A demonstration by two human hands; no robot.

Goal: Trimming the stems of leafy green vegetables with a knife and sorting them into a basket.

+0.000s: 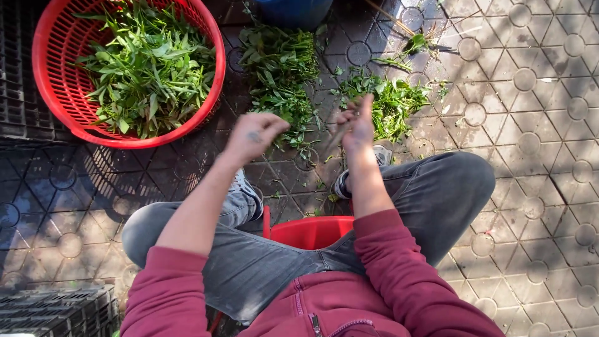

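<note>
My left hand [253,134] is blurred, its fingers loosely curled and nothing visible in it. It hovers just left of a pile of leafy greens [281,75] on the paving. My right hand [355,125] pinches a thin green stem [337,134] that slants down to the left. A second, smaller heap of greens [393,103] lies just beyond that hand. A round red basket [59,93] at the upper left is filled with leafy greens [150,68]. I sit with knees apart in grey jeans and a maroon zip top.
A red stool [310,231] shows between my legs. Black plastic crates stand at the far left [15,68] and lower left [56,312]. A blue container [293,9] sits at the top edge. Stray stems [405,43] lie on patterned paving at the upper right.
</note>
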